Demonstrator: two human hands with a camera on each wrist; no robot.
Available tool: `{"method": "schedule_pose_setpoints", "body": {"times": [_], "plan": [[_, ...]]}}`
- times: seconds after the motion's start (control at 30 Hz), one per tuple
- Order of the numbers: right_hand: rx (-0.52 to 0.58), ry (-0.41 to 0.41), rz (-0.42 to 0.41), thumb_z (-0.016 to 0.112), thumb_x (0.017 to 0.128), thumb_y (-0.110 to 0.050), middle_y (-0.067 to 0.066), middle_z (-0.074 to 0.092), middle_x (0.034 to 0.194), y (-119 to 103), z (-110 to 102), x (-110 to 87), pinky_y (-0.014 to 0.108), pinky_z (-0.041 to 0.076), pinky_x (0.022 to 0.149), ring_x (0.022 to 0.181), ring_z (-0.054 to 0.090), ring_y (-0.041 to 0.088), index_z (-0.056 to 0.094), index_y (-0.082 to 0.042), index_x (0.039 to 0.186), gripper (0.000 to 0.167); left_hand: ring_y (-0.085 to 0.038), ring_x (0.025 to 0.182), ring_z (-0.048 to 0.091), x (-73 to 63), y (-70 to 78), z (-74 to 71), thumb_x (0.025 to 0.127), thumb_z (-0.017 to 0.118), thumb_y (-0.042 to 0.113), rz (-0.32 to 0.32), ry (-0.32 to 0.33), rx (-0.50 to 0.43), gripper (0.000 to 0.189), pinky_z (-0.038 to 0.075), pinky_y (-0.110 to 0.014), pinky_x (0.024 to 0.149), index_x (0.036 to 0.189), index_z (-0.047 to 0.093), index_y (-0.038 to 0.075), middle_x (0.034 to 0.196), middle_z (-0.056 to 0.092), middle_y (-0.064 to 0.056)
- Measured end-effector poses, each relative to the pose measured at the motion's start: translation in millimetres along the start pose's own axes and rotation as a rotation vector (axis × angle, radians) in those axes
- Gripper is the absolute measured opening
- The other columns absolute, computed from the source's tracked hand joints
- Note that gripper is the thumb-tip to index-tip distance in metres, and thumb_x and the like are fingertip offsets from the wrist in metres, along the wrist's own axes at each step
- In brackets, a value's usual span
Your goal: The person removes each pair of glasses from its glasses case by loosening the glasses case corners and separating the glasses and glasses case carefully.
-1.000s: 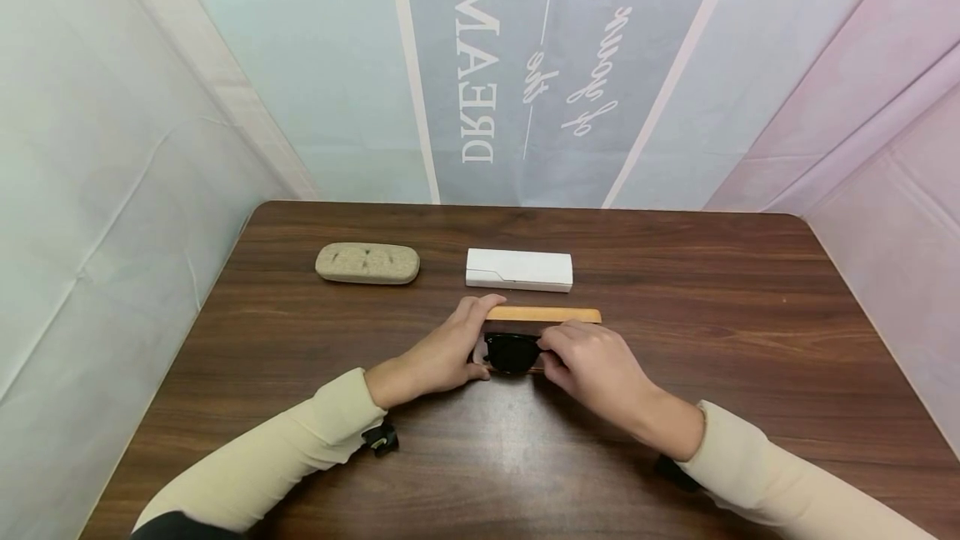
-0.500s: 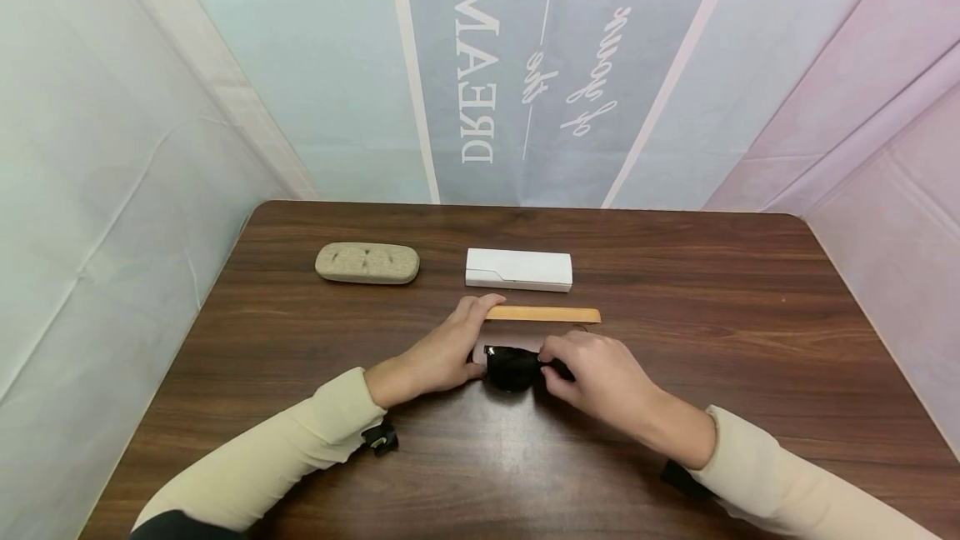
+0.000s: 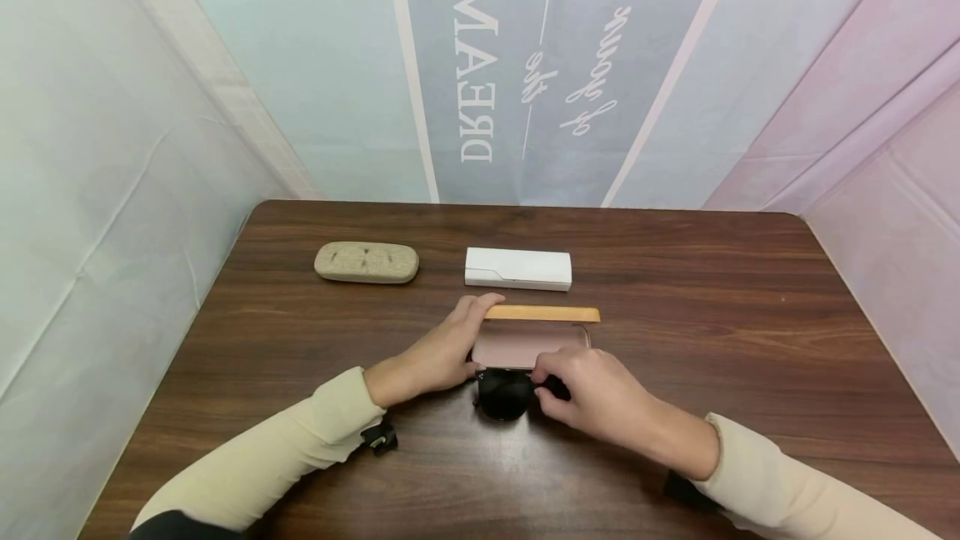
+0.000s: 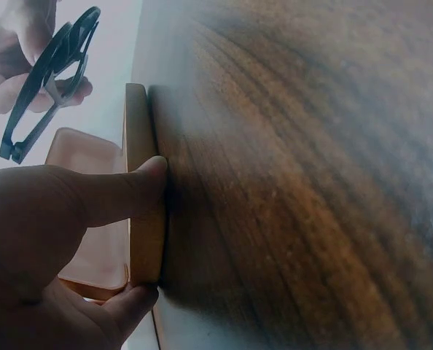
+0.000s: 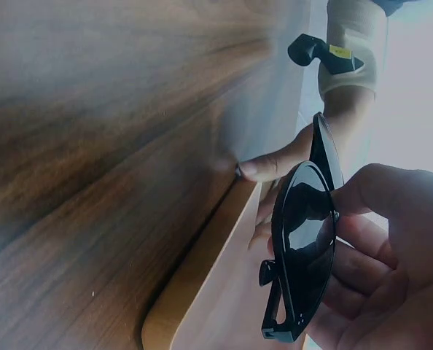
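Black sunglasses (image 3: 504, 396) are pinched in my right hand (image 3: 600, 390), in front of an open tan glasses case (image 3: 540, 313) with a pale pink lining (image 3: 517, 344). In the right wrist view, thumb and fingers hold the sunglasses (image 5: 315, 277) by the middle of the frame, above the table. My left hand (image 3: 435, 354) grips the case's left end. In the left wrist view, its thumb lies on the near wall of the case (image 4: 145, 248), which stands on the table, and the sunglasses (image 4: 28, 102) show beyond it.
A beige fabric-look glasses case (image 3: 366, 262) lies closed at the back left of the brown wooden table (image 3: 712, 290). A white closed case (image 3: 517, 268) lies just behind the tan one. Printed cloth (image 3: 510, 107) hangs behind the table.
My right hand has drawn the sunglasses out of the tan case toward the table's near side, uncovering the lining. My left hand has stayed on the case.
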State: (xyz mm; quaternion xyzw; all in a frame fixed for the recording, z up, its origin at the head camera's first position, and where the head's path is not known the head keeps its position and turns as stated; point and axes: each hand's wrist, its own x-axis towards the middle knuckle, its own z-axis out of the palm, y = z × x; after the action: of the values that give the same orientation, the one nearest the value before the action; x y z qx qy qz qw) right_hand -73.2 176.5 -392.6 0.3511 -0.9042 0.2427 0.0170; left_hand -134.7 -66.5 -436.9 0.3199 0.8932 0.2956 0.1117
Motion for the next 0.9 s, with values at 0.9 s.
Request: {"method": "schedule_pose_setpoints", "body": {"times": [0.9], "plan": [[0.158,-0.173,-0.004,0.078,0.083,-0.011,-0.020,0.060,0.078,-10.5,28.3,0.6,0.019,0.045,0.062,0.067,0.052,-0.002,0.062,-0.025,0.078,0.022,-0.024,0.105,0.053,0.1,-1.2,0.7,0.078,0.090,0.008,0.018,0.007,-0.005,0.103,0.053,-0.036,0.086,0.155,0.022,0.014,0.140,0.041,-0.020]]}}
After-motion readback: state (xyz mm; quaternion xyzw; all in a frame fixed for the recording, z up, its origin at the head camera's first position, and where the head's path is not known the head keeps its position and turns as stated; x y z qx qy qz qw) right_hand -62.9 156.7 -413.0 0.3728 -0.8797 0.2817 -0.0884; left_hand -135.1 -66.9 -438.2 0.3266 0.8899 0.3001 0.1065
